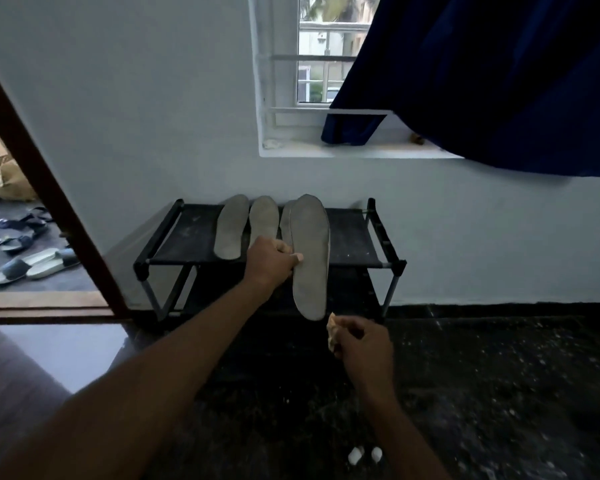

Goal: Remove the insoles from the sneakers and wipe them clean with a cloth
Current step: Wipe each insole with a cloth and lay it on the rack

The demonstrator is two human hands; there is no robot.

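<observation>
Left hand (272,259) gripping grey insole (310,258) over the shoe rack (354,237) front edge, right hand (364,344) closed around crumpled cloth (331,332)

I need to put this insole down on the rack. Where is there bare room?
The rack top is bare right of the held insole, up to the right rail, and left of the leftmost insole. The middle is crowded with insoles beside the left hand.

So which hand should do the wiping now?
The right hand, probably. It already grips the cloth, just below the heel of the insole. The left hand is busy holding that insole up over the shoe rack.
</observation>
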